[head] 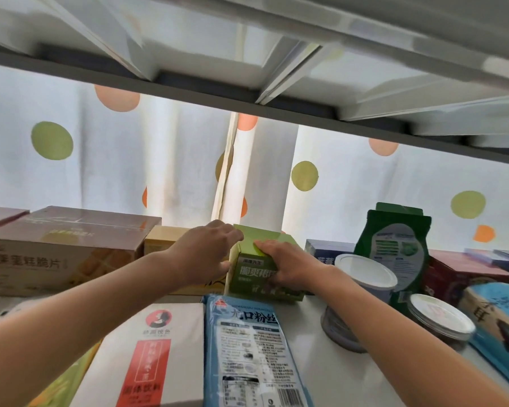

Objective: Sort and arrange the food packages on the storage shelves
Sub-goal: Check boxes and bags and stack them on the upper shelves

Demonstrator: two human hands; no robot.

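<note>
A green box stands upright at the middle back of the white shelf. My left hand grips its left side and top corner. My right hand holds its right front, fingers laid over the top edge. A yellow box sits just behind and left of the green one, partly hidden by my left hand. In front lie a white packet with a red label and a blue vermicelli bag.
A long brown wafer box fills the back left. On the right stand a green pouch, two round tins, a red box and blue packs. The upper shelf's underside hangs close overhead; a dotted curtain hangs behind.
</note>
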